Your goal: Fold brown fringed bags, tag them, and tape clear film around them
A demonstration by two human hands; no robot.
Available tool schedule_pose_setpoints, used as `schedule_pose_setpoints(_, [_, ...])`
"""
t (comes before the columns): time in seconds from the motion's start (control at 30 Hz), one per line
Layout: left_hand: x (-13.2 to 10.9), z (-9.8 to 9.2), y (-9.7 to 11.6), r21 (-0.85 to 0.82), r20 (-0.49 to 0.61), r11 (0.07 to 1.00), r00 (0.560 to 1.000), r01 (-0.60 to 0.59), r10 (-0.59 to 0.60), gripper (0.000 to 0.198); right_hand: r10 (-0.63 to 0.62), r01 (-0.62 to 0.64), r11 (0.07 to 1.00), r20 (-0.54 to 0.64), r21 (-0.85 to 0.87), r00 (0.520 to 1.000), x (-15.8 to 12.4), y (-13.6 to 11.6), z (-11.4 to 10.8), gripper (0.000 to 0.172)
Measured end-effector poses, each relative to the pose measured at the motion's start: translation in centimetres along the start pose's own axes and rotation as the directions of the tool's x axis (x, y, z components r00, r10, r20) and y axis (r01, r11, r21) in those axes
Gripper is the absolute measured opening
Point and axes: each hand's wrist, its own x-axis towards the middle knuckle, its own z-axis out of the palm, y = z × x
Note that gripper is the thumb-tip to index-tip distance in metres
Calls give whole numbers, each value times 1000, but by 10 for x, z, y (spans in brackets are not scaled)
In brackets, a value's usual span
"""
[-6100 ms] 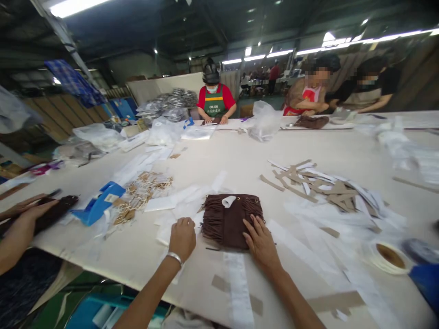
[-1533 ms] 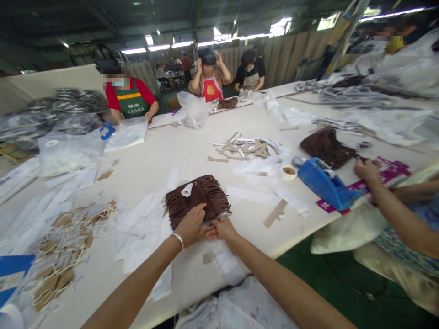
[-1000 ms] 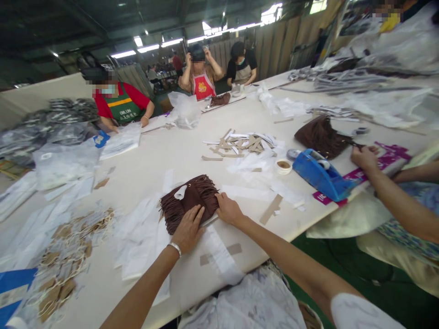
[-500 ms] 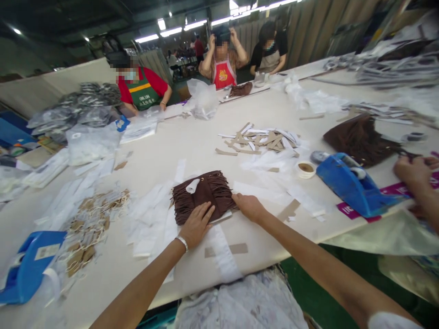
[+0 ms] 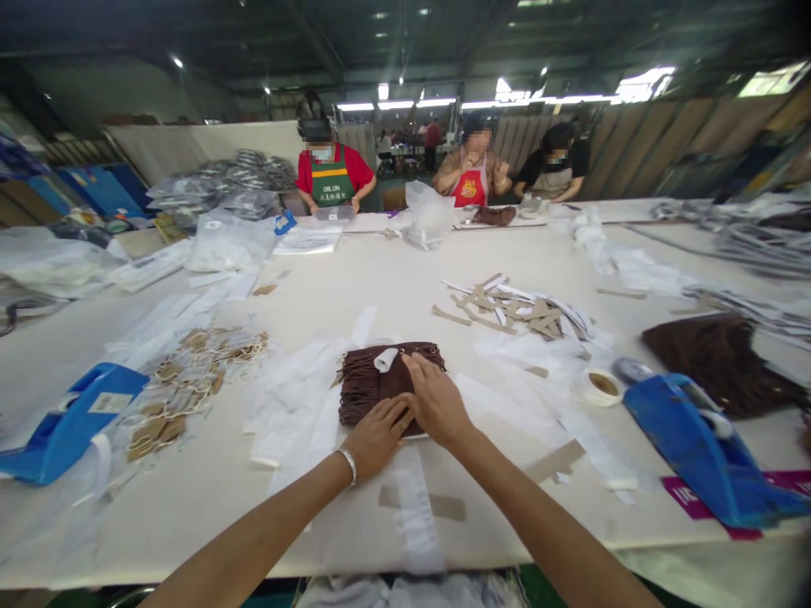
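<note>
Head camera: a dark brown fringed bag point(image 5: 359, 391) lies flat on the pale table point(image 5: 355, 279), in front of the wearer, with a small white roll point(image 5: 385, 361) on its upper part. The left hand point(image 5: 375, 437) rests on the bag's lower front, fingers extended and close together, a silver bracelet point(image 5: 347, 466) at the wrist. The right hand point(image 5: 437, 397) lies flat over the bag's right half, fingers stretched toward the top edge; whether the hands touch is unclear. Below the bag, a white strip point(image 5: 418, 519) runs toward the table's near edge. Thin white sheets point(image 5: 285, 393) spread to the left, then strung brown tags point(image 5: 209, 371) and a blue tape dispenser point(image 5: 82, 422). Rightward are a heap of taupe and white strips point(image 5: 525, 308), a tape roll point(image 5: 601, 388), another blue dispenser point(image 5: 697, 447) and a brown fringed item point(image 5: 715, 363). Across the table, a person in a green apron point(image 5: 335, 181) handles a grey packet point(image 5: 334, 213).
</note>
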Motion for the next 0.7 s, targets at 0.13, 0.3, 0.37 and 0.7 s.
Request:
schedule_pose_setpoints(0.13, [-2, -3, -1, -24, 0, 999, 1000, 21, -21, 51, -187, 188, 978, 19, -94, 982, 55, -7, 42, 54])
schedule_pose_setpoints(0.3, [-12, -6, -10, -103, -5, 995, 1000, 17, -17, 62, -274, 278, 952, 48, -127, 961, 50, 12, 76, 30])
schedule_pose_setpoints(0.37, [-15, -6, -12, -171, -11, 983, 998, 61, -64, 66, -294, 296, 951, 35, -89, 955, 36, 20, 85, 33])
schedule_pose_setpoints(0.7, [-2, 1, -16, -326, -89, 914, 955, 241, -283, 98, -195, 188, 978, 76, 95, 978, 12, 17, 76, 45])
